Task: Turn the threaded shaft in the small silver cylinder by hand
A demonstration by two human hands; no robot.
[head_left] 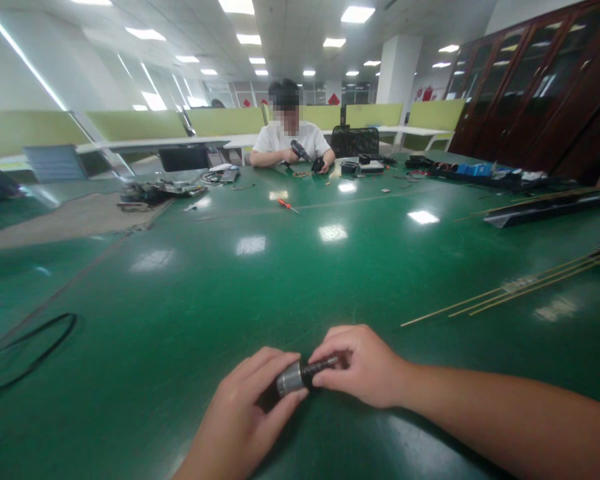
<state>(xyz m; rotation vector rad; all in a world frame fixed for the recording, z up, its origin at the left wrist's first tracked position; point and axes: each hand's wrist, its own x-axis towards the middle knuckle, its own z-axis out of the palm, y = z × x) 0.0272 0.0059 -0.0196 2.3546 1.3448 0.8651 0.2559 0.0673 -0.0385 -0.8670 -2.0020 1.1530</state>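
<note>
A silver metal cylinder (291,379) with a dark ribbed shaft (320,367) is held low over the near edge of a green table (205,280), around the middle of its width. The left hand (247,403) grips the cylinder's body between thumb and fingers; the right hand (365,367) is closed on the shaft, thumb below and fingers above. Thin brass-coloured rods (510,288) reach in from the table's right edge, with a black metal channel (550,208) beyond them. A looped black cable (35,363) lies toward the left edge. Near the far edge lies an orange-handled screwdriver (286,205), before a seated person (310,137) holding a power drill (300,150).
</note>
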